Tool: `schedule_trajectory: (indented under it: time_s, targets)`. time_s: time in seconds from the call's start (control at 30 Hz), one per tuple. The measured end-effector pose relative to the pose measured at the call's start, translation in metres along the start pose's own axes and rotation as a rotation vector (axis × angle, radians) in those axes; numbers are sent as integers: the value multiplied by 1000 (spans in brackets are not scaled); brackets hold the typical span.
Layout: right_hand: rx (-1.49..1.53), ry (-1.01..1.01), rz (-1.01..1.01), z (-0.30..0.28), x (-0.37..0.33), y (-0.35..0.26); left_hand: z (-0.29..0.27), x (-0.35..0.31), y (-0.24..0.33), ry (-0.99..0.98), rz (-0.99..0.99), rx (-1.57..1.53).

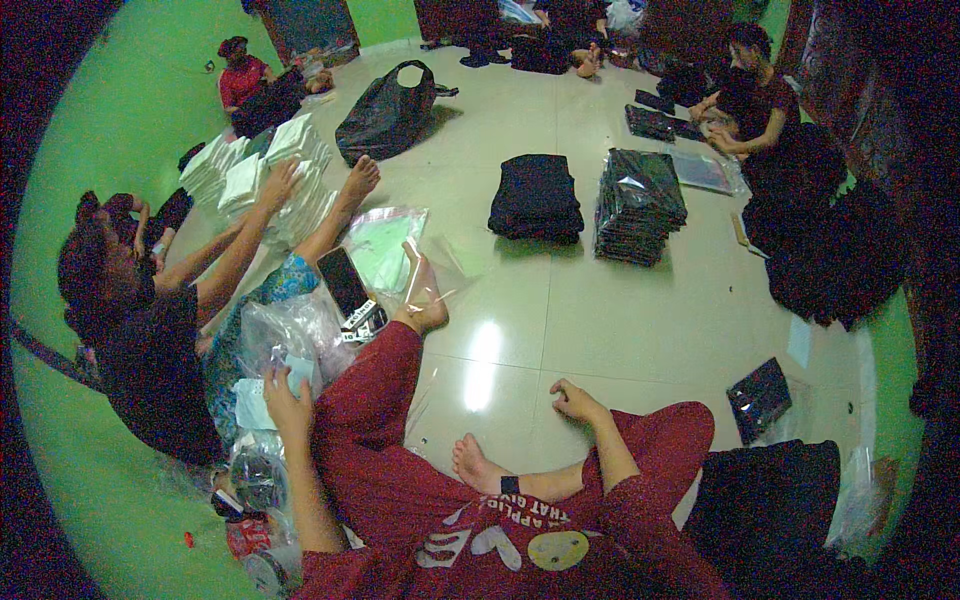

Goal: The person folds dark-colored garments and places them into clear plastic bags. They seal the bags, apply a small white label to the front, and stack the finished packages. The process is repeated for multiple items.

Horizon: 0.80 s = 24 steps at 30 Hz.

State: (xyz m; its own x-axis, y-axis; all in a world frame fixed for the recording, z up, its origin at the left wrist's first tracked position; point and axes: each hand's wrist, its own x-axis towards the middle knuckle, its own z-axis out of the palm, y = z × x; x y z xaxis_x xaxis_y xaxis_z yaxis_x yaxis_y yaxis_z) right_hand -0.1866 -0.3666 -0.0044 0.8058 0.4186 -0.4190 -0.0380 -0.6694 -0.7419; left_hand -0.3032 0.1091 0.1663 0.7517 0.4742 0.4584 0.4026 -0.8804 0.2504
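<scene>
My left hand (289, 402) is raised at the left beside my knee, fingers up and apart, next to a pale white-blue packet (256, 404) and crumpled clear plastic bags (295, 335). Whether its fingertips touch the plastic is hard to make out. Over the tiles in front of my right knee hovers my right hand (578, 401), its fingers loosely bent with nothing visible in them. Just past my left knee a dark phone (343, 280) lies near small black-and-white labels (362, 322). A clear bag with a pale green sheet (388, 245) lies beyond.
Ahead stand a folded black cloth stack (537, 198) and a pile of plastic-wrapped black garments (640, 205). A wrapped black packet (759, 400) and black cloth (765, 500) lie right. A co-worker (140, 330) at left reaches to white stacks (265, 175); a black bag (388, 112) sits behind.
</scene>
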Motion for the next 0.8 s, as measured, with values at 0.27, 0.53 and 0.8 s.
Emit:
schedule_trajectory:
  time_s: [0.27,0.53,0.8]
  targets:
    - [-253,70,-90,11,5,0,29,11,100,-135,203,-410]
    - [-445,109,-121,28,-17,-28,41,47,118,-439,483,-713]
    - [-474,89,-163,52,-14,-49,102,116,77,-664,198,-481]
